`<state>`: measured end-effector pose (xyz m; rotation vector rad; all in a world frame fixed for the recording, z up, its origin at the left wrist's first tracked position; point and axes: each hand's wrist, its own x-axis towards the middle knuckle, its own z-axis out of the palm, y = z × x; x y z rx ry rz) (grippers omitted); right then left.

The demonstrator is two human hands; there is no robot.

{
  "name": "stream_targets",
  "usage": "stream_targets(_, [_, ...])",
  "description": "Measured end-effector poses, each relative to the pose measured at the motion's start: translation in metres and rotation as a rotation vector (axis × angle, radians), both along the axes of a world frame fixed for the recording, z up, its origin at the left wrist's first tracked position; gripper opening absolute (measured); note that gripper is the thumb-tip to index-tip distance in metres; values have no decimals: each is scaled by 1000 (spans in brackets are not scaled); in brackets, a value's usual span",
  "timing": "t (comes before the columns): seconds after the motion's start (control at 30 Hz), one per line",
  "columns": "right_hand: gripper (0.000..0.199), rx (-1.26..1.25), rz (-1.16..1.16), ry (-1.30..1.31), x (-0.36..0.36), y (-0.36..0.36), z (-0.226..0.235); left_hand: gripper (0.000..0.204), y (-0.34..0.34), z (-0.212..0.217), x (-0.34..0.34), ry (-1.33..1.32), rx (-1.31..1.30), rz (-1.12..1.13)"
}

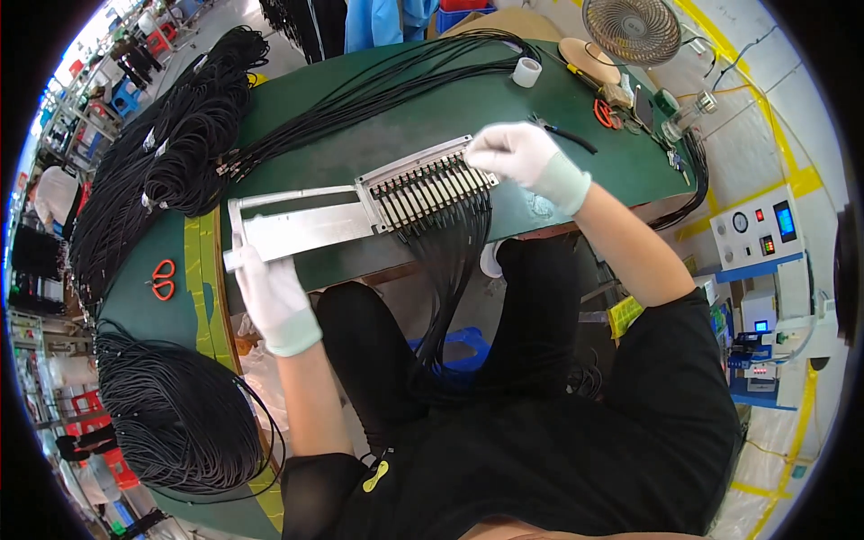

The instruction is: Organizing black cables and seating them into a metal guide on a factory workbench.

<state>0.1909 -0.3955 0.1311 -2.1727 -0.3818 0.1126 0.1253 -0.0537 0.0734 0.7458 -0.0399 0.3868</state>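
Observation:
A silver metal fixture (pixel 366 200) lies across the table in front of me. Its right part is a slotted block with a row of black cable ends (pixel 434 194) side by side. Their black cables (pixel 450 270) hang over the near edge toward my lap. To the left extends an open rectangular frame with a flat shiny plate (pixel 306 229). My gloved left hand (pixel 272 301) grips the outer left end of this frame. At the block's far right corner, my gloved right hand (pixel 522 157) has its fingers pinched together; what is between them is hidden.
Black cable bundles (pixel 193 135) lie on the green table (pixel 297 94) at left, another coil (pixel 180 414) nearer. Red-handled scissors (pixel 163 280) lie at left. Pliers (pixel 571 138), a white tape roll (pixel 526 72) and a fan (pixel 633 31) are beyond my right hand.

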Motion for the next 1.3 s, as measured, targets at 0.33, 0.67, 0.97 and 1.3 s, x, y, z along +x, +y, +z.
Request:
stream_targets(0.33, [20, -738, -123, -71, -10, 36, -59, 51, 18, -29, -49, 296, 720, 545])
stream_targets(0.67, [25, -890, -193, 98, 4, 52, -49, 32, -62, -28, -17, -18, 840, 120])
stream_targets(0.97, [35, -435, -191, -88, -13, 26, -42, 33, -139, -21, 48, 340, 603, -551])
stream_targets(1.3, [74, -916, -540, -411, 17, -107, -78, 37, -139, -26, 81, 347, 356, -584])
